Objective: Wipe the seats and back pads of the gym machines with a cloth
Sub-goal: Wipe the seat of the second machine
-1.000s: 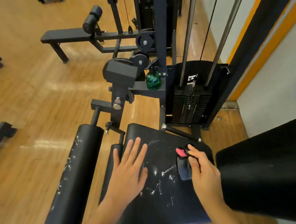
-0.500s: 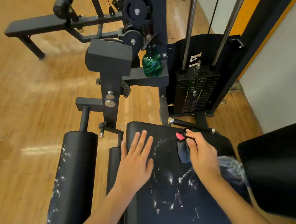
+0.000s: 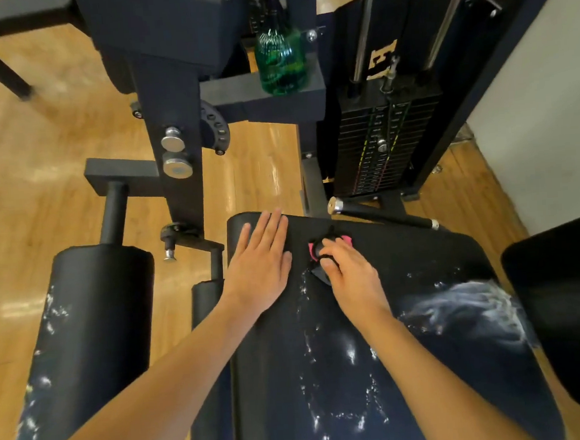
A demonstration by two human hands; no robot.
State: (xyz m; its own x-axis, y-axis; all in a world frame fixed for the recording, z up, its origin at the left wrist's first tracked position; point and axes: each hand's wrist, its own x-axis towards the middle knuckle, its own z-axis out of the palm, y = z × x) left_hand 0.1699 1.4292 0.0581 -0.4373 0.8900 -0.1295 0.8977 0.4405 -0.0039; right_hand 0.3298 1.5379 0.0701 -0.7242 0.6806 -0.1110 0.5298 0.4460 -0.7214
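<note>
A scuffed black roller pad [image 3: 84, 337] stands left of the machine's seat pad [image 3: 378, 368], where the left hand [image 3: 261, 266] lies flat, fingers straight. Just right of it, the right hand [image 3: 349, 272] grips a dark cloth with pink trim [image 3: 318, 255] against the seat's far end. A green bottle [image 3: 282, 62] sits on the frame beyond.

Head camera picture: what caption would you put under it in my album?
Left hand flat on the black seat pad, right hand gripping a dark cloth.

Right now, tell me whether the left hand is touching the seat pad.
Touching. The head view shows the left hand lying flat, fingers straight, on the front edge of the seat pad, with no gap under it.
</note>
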